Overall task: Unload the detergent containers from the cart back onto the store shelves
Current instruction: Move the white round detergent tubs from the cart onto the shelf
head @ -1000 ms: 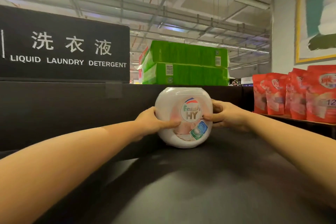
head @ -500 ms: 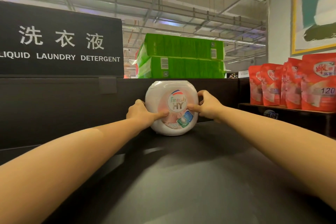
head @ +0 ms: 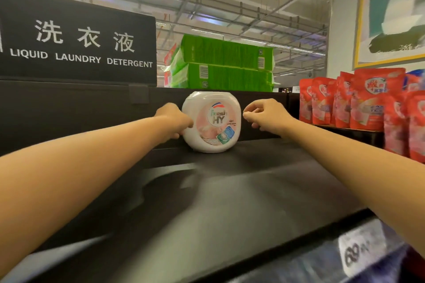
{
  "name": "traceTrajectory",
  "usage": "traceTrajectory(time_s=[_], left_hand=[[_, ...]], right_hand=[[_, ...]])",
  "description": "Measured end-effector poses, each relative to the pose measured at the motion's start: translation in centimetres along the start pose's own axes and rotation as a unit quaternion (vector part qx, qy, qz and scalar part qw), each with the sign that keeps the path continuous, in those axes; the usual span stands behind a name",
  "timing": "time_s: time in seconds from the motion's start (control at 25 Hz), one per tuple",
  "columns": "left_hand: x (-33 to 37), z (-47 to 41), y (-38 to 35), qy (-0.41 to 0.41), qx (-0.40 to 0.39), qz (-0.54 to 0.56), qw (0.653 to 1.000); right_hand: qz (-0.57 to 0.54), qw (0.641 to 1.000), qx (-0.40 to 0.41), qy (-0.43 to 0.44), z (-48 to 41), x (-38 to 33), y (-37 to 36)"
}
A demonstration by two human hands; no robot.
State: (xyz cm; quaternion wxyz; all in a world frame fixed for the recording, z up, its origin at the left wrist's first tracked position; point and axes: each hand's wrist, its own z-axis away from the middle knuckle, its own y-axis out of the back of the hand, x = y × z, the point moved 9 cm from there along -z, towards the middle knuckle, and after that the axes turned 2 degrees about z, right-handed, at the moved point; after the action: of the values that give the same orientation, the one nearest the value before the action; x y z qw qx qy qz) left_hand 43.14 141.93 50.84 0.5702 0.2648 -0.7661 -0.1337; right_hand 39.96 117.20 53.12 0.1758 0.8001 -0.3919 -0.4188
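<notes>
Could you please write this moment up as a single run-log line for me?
stage: placing | white detergent tub upright on black shelf | left hand touching tub side | right hand off tub | red pouches to right

- Shelf (head: 230,202): bare, open in front of the detergent tub (head: 212,122).
- Dark back panel (head: 69,110) close behind the tub (blocks passage).
- Red pouches (head: 358,101) crowd the right.

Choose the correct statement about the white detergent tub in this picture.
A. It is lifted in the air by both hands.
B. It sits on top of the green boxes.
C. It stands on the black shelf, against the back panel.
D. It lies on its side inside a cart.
C: the white detergent tub rests on the black shelf; the right hand is off it and the left hand only touches its side.
</notes>
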Motion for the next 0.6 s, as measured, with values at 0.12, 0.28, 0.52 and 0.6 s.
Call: traceTrajectory(time_s=[0.12,0.28,0.52,0.6], left_hand=[[3.4,4.9,-0.3,-0.035,-0.055,0.139,0.988],[8.8,14.2,-2.3,-0.103,-0.146,0.182,0.967],[12.0,29.6,-5.7,-0.055,-0.293,0.536,0.79],[10.5,34.8,-8.7,-0.025,-0.336,0.56,0.757]], right_hand=[[-0.021,0.999,0.035,0.024,5.9,-1.6,3.0],[-0.076,0.987,0.134,0.037,15.8,-4.2,9.2],[-0.118,0.972,0.195,-0.05,34.5,-3.9,15.4],[-0.106,0.967,0.209,-0.102,40.7,-2.2,17.2]])
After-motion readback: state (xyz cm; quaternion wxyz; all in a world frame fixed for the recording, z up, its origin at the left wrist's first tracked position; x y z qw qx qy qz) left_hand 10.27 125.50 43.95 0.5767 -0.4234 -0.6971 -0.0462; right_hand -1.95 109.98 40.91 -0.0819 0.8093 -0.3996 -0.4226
